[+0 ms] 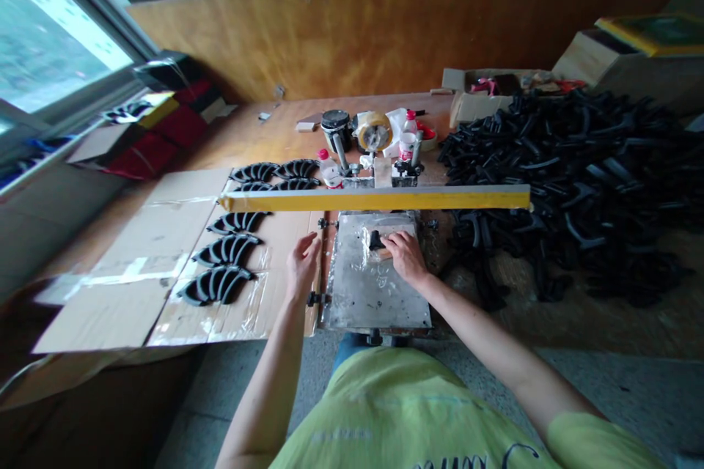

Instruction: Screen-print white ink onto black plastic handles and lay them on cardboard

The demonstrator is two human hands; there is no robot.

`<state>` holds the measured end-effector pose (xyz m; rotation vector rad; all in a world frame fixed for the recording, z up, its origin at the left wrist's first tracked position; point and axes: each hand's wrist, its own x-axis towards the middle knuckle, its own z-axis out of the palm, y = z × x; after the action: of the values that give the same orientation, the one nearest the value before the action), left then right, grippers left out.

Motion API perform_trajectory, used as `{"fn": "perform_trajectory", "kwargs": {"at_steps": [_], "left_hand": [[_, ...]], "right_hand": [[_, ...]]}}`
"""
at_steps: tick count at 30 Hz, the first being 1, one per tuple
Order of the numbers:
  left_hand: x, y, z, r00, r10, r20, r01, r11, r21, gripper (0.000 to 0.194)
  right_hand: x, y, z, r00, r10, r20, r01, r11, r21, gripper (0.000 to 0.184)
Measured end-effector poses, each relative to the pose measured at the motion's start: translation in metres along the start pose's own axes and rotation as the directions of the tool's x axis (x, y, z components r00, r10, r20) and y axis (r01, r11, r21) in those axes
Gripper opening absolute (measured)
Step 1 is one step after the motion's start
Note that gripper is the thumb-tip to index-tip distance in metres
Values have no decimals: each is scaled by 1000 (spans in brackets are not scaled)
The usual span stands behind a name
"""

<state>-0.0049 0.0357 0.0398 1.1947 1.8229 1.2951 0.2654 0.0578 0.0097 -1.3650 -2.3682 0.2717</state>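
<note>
A small black curved plastic part (pixel 376 240) sits in the pale fixture on the metal plate (pixel 379 300) in front of me. The fingertips of my right hand (pixel 405 255) are pressed together on its right end; where the fingers meet it is partly hidden. My left hand (pixel 302 264) hovers beside the plate's left edge, over the cardboard, with loosely bent fingers and nothing visible in them. Across the far end of the plate runs a raised yellow-and-grey bar (pixel 379 198). Left of the plate, rows of black curved parts (pixel 217 286) lie nested together on flattened cardboard (pixel 132 286).
A large heap of black parts (pixel 577 161) covers the table's right side. Behind the bar stand a dark can (pixel 335 128), a tape roll (pixel 374 130) and red-capped bottles (pixel 328 168). Small clamps (pixel 315 299) stick out from the plate's sides. Boxes (pixel 159 139) line the window side.
</note>
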Motion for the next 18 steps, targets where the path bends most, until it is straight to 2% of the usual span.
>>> {"fn": "perform_trajectory", "kwargs": {"at_steps": [3, 6, 9, 12, 15, 17, 18], "left_hand": [[13, 41, -1, 993, 88, -83, -99, 984, -149, 38], [22, 88, 2, 971, 163, -176, -216, 914, -345, 38], [25, 119, 6, 961, 222, -163, -272, 858, -436, 44], [23, 126, 8, 967, 218, -134, -255, 862, -438, 47], [18, 117, 8, 972, 200, -126, -234, 893, -384, 48], [14, 110, 6, 970, 213, -119, -242, 911, -334, 48], [11, 106, 4, 968, 224, -110, -248, 912, -326, 48]], "right_hand": [[-2, -3, -1, 1000, 15, 26, -13, 998, -63, 39], [-3, -7, -4, 999, 35, 42, -30, 994, -109, 41], [-2, -6, -9, 997, 7, 79, 4, 992, -130, 41], [-1, -5, -13, 994, -25, 105, 38, 991, -128, 40], [-1, -8, -11, 996, -7, 91, 16, 996, -93, 40], [-2, -10, -9, 997, 36, 69, -37, 999, 22, 40], [-3, -9, -9, 994, 104, 44, -108, 986, 125, 37]]}}
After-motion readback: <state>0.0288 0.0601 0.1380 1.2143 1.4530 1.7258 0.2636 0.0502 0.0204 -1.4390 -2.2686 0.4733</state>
